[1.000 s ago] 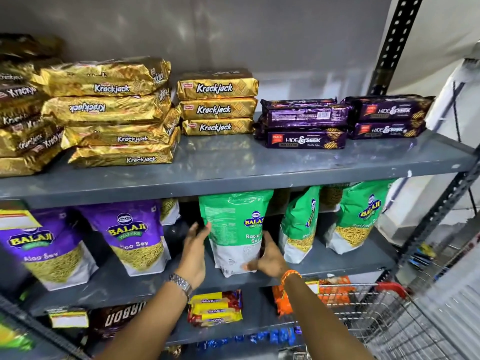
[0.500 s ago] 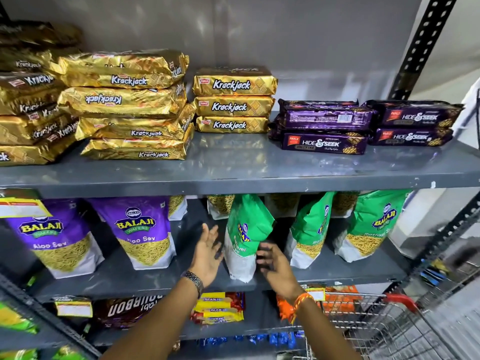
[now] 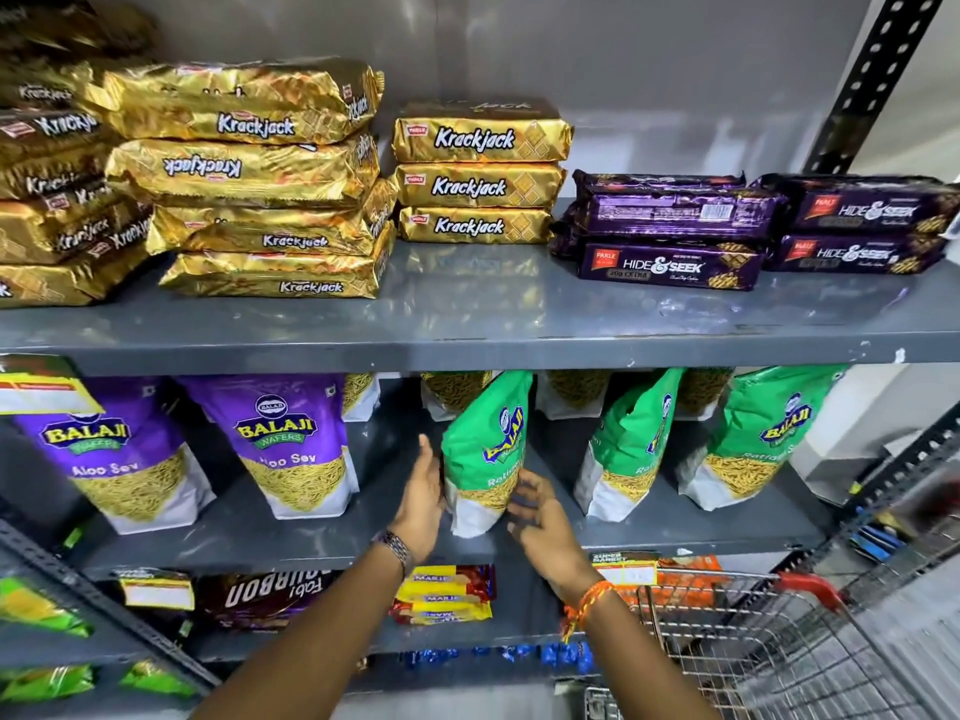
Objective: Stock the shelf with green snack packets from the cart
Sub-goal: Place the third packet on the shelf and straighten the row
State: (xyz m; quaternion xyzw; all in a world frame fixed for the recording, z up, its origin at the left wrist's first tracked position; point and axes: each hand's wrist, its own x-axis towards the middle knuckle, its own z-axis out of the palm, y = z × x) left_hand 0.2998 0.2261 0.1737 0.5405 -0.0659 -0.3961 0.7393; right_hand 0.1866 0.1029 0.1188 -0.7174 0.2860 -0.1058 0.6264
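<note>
the step in hand looks like settling a green balaji ratlami sev packet (image 3: pixel 485 449) upright on the middle shelf (image 3: pixel 519 545). the packet stands near the front edge, turned so its face angles to the right, with its white base on the shelf. the left hand (image 3: pixel 423 493) lies flat against the packet's left side, fingers straight and spread apart, not clamped. the right hand (image 3: pixel 535 511) is at the packet's lower right edge with fingers loosely curled and apart; it is blurred, so whether it touches the packet cannot be told.

to the right on the same shelf stand two more green packets (image 3: pixel 631 449), spaced apart and angled the same way. to the left stand purple balaji aloo sev packets (image 3: pixel 291 444). further packets stand behind, at the far side of the shelf. the wire cart (image 3: pixel 727 636) sits at the near right, below the shelf; what it holds is not clear here.

judging from this, the packet is almost placed. the next move probably calls for easing both hands off without tipping it, as it looks light and top-heavy, then reaching right and down into the cart for another green packet.
</note>
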